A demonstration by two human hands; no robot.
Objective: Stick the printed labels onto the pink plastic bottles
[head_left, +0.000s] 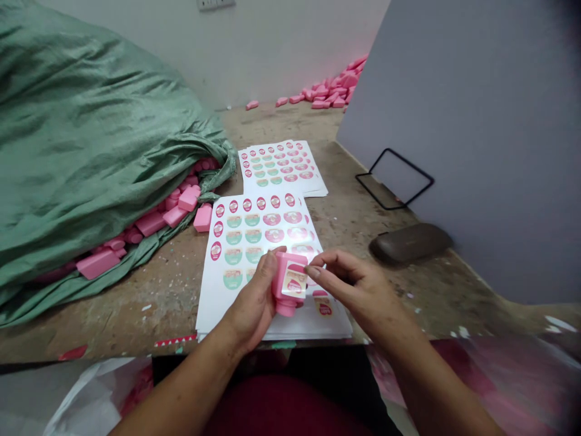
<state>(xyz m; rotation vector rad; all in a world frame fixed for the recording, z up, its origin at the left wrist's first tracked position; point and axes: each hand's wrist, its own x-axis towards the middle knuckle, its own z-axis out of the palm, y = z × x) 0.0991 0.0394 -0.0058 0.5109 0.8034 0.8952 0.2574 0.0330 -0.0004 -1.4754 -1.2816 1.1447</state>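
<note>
A small pink plastic bottle (282,270) is gripped in my left hand (254,303), its neck pointing down toward me. On its facing side sits a pink and cream sticker (295,280). My right hand (351,278) has thumb and index finger pinched at the sticker's upper right edge, against the bottle. Below both hands lies a stack of sticker sheets (206,303) printed with green, pink and red labels; one separate-looking rectangular label (322,304) shows near its lower right. The fingers of my left hand behind the bottle are mostly hidden.
A green sack (91,133) at left spills pink bottles (152,224). Another stack of sticker sheets (281,188) lies farther back. More pink bottles (331,91) are heaped by the wall. At right are a black wire frame (385,208), a dark case (411,243) and a grey panel (476,151).
</note>
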